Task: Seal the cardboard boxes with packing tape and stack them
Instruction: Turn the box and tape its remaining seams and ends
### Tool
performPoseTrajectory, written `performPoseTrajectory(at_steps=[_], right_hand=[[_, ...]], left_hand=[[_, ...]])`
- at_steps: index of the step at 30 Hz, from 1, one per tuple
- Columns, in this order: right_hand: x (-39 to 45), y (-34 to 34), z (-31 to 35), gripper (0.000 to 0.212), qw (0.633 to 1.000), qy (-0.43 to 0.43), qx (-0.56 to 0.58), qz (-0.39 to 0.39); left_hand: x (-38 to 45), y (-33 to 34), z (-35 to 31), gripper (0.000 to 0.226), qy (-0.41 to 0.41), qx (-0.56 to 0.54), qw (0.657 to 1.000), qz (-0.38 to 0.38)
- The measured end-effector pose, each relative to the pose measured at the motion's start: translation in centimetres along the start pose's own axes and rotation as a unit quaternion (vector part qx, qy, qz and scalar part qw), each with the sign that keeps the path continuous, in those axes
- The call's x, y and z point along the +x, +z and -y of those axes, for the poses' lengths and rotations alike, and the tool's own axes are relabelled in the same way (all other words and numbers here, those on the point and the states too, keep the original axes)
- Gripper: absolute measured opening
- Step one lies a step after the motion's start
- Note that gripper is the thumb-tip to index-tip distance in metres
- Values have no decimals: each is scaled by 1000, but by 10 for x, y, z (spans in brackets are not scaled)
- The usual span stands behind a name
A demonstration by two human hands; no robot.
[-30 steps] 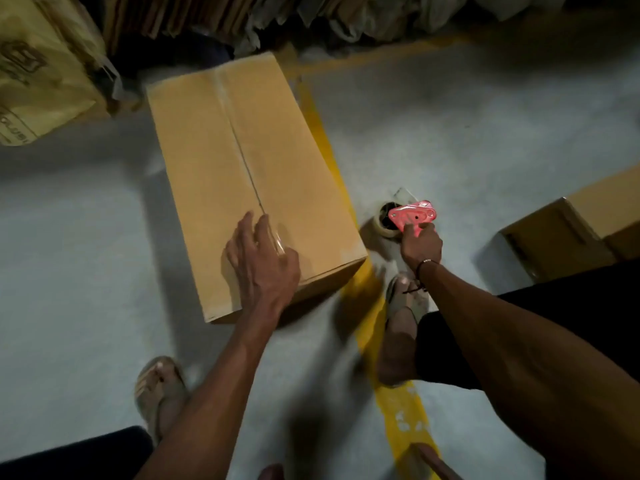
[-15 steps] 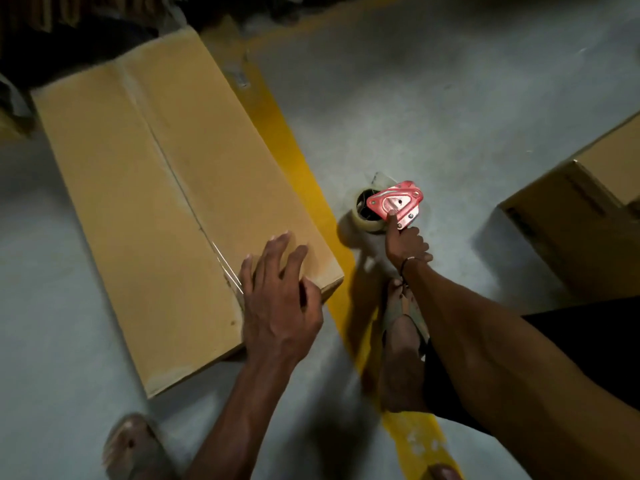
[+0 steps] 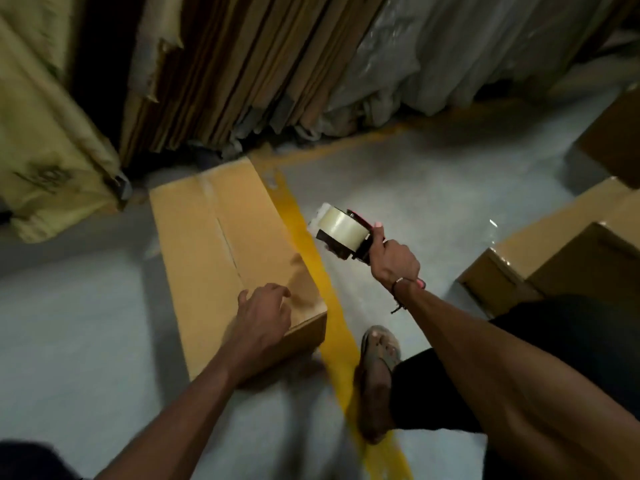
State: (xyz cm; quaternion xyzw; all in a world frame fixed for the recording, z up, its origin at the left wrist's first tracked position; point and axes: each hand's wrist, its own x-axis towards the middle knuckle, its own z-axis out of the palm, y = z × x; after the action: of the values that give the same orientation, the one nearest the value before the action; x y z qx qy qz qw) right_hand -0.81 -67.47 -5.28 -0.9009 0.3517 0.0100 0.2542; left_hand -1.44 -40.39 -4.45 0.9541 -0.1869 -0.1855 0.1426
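Note:
A long cardboard box [image 3: 207, 244] lies on the grey floor, its two top flaps meeting in a centre seam. My left hand [image 3: 261, 315] rests flat on the box's near right corner, fingers spread, holding nothing. My right hand [image 3: 393, 259] grips the handle of a red tape dispenser [image 3: 344, 230] with a clear tape roll. The dispenser is raised in the air to the right of the box, above the yellow floor line, not touching the cardboard.
More cardboard boxes [image 3: 561, 251] sit on the floor at right. Flattened cartons [image 3: 221, 71] and plastic sheeting [image 3: 433, 53] lean along the back wall, a yellowish sack [image 3: 45, 161] at left. My sandalled foot [image 3: 379, 351] stands beside the yellow line [image 3: 311, 258].
My right hand has lifted the tape dispenser off the floor and turned it toward the box. My left hand shifted to the box's near right corner. The view tilted up.

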Motion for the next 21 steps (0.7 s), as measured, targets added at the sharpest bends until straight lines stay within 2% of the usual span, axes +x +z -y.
performPoseTrajectory(at_steps=[3,5,7,9,11,15,17,21], right_hand=[[-31,-39,30,98,996,-71,28,43],[-57,-60,50,103,985,-121,73,102],[-95,-79,66,106,960,-148,146,186],[-132,-94,73,109,922,-140,228,279],[-162,-102,73,110,886,-127,281,347],[-202,-103,88,110,845,-110,332,405],[-212,-98,96,115,832,-117,335,426],[-222,-92,104,126,825,-139,319,444]], left_hand=[[-38,-46,9,33,-12,-24,999,-36],[-72,-69,22,26,-20,-67,996,-56],[-104,-86,34,18,-44,-131,988,-65],[-131,-101,38,21,-83,-224,969,-66],[-151,-112,36,29,-112,-345,930,-64],[-181,-123,27,39,-148,-536,829,-57],[-193,-121,24,42,-173,-603,777,-43],[-211,-114,18,48,-179,-690,701,6]])
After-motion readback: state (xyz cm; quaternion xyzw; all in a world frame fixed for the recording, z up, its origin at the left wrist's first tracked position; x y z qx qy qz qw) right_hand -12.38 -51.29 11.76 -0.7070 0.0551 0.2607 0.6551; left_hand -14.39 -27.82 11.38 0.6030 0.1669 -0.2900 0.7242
